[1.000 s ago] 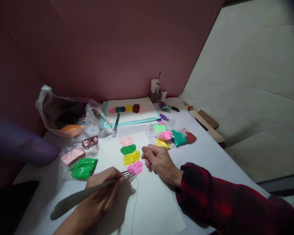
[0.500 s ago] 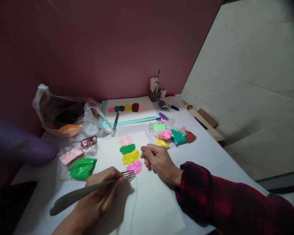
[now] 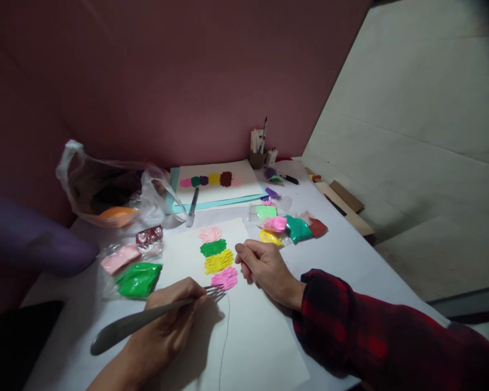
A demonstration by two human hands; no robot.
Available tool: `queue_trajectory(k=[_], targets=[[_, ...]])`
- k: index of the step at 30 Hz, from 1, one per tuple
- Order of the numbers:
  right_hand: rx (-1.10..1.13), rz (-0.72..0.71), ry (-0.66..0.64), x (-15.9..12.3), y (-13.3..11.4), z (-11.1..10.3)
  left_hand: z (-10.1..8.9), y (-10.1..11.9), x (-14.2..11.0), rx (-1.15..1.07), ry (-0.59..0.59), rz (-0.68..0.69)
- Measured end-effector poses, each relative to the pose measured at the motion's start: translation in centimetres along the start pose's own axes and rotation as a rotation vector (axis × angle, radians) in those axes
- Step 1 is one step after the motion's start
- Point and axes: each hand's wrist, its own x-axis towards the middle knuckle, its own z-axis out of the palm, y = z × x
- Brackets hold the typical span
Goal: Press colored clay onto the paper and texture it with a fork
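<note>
Since the left hand (image 3: 163,320) has its grip clamped on the fork (image 3: 134,324), tines by the pink patch (image 3: 225,277), near-left edge, on the paper (image 3: 261,347), I'd press lightly so nothing drags; the right hand (image 3: 269,271), fingers curled together, could steady the sheet.

Fork (image 3: 126,327) tips blurry nr pink patch (image 3: 225,278); purple obj. (image 3: 36,236) cut off, L edge; bag (image 3: 70,168) contents unclear.

The grey fork (image 3: 140,321) is tilted, with its tines at the pink patch (image 3: 225,278). This patch is ridged and lies on white paper (image 3: 261,342).
</note>
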Motion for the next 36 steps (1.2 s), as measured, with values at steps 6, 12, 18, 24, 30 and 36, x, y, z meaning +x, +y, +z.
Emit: queue_trajectory(k=[6,12,18,24,30,36], targets=[[-0.031,-0.005,-0.003,-0.1,-0.1,-0.1,-0.1,0.1,0.1,0.008,0.006,0.036],[-0.076,-0.021,-0.017,-0.1,-0.2,-0.1,-0.2,-0.2,0.0,0.02,-0.019,0.003],[-0.101,-0.036,-0.026,-0.1,-0.4,-0.2,-0.6,0.1,0.0,0.084,-0.005,0.048],[-0.115,-0.04,-0.023,-0.1,-0.5,-0.2,-1.0,0.3,0.1,0.14,0.014,0.089],[-0.118,-0.049,-0.023,-0.1,-0.3,-0.1,-1.1,-0.2,-0.1,0.169,0.003,0.107],[-0.127,-0.063,-0.021,-0.1,-0.3,-0.2,-1.1,-0.6,-0.4,0.164,0.02,0.141]])
